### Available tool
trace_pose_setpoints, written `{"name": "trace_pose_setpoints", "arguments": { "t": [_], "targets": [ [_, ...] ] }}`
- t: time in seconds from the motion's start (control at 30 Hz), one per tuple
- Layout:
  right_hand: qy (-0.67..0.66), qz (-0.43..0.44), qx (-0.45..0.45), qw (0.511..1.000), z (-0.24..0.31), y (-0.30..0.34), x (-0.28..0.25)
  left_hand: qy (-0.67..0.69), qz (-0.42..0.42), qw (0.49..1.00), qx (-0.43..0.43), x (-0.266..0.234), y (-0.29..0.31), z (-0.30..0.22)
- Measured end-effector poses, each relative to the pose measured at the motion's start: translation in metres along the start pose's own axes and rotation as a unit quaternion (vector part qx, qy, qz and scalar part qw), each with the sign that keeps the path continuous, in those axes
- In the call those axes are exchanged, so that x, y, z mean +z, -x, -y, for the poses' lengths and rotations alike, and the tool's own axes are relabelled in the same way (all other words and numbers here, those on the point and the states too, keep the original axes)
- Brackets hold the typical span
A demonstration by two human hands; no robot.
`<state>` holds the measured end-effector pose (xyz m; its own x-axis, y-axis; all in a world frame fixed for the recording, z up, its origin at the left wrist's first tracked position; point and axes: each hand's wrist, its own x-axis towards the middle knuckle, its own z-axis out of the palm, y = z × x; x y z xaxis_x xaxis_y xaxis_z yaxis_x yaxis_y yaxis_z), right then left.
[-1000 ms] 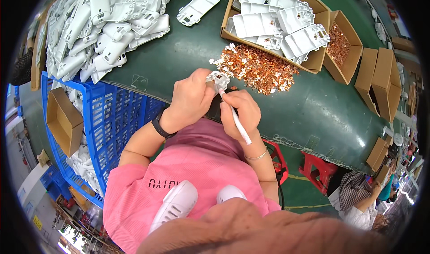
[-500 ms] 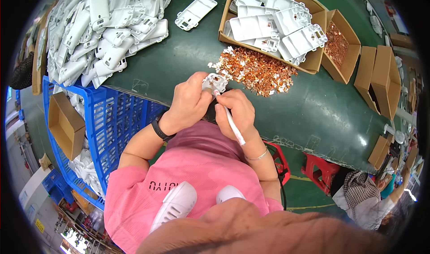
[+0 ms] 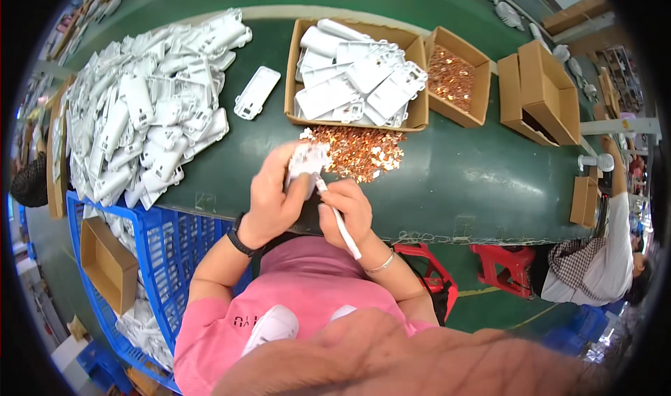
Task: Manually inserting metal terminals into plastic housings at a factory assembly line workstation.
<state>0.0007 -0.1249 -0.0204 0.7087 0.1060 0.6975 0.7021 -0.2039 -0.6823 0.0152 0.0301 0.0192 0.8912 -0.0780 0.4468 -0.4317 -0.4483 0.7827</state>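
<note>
My left hand (image 3: pixel 269 197) is closed around a white plastic housing (image 3: pixel 307 160), thumb across its near side. The housing is slightly blurred, so its details are hard to make out. In my right hand (image 3: pixel 351 211) is a slim white pen-like tool (image 3: pixel 345 234), its tip at the housing's right edge. Just beyond both hands, small copper-coloured metal pieces (image 3: pixel 367 151) lie heaped on the green table (image 3: pixel 447 186). Behind that heap, a cardboard box (image 3: pixel 358 122) holds several white housings.
A large heap of white housings (image 3: pixel 140 109) covers the left, with one loose housing (image 3: pixel 257 92) beside it. Rightward stand a box of copper pieces (image 3: pixel 482 102) and more cartons (image 3: pixel 549 92). A blue crate (image 3: pixel 157 256) stands lower left. Another person (image 3: pixel 594 263) is at right.
The whole view has shifted, showing more of the table's far side. The housing in my left hand has turned, and both hands keep their hold.
</note>
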Motion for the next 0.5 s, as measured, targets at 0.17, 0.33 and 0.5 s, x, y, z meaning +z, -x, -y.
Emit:
{"name": "trace_pose_setpoints", "arguments": {
  "t": [0.17,0.33,0.5],
  "targets": [
    [0.019,-0.041,0.028,0.999,0.001,0.011,-0.005,-0.104,-0.075,0.985,0.119,0.004,-0.098,-0.002],
    [0.037,-0.047,0.049,0.997,0.003,0.016,-0.008,-0.172,-0.12,0.975,0.074,0.003,-0.108,0.037],
    [0.063,-0.053,0.061,0.995,0.008,0.009,-0.006,-0.509,-0.028,0.86,0.009,-0.009,-0.069,0.08]
  ]
}}
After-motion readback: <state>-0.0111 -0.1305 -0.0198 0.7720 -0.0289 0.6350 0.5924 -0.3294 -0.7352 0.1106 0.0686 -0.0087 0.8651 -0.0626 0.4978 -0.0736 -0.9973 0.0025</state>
